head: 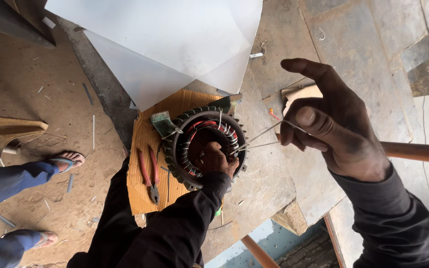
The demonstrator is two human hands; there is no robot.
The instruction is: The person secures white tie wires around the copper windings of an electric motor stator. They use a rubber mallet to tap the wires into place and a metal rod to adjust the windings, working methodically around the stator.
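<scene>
Right hand (336, 131) pulls white lacing thread (261, 136) from stator (205, 146).

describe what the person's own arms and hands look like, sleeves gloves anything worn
Both arms wear long, dark, near-black fabric sleeves reaching the wrists. The left hand and right hand are bare: no gloves, and no rings or watch visible. The fingers look smudged with dark grime. The sleeve cuffs are plain, without visible markings.

A single head-worn camera looks steeply down from close above at the stator ring (207, 146) on its cardboard sheet (147, 164) (no second view shares the scene), the floor (35, 164) lying leftward.
</scene>
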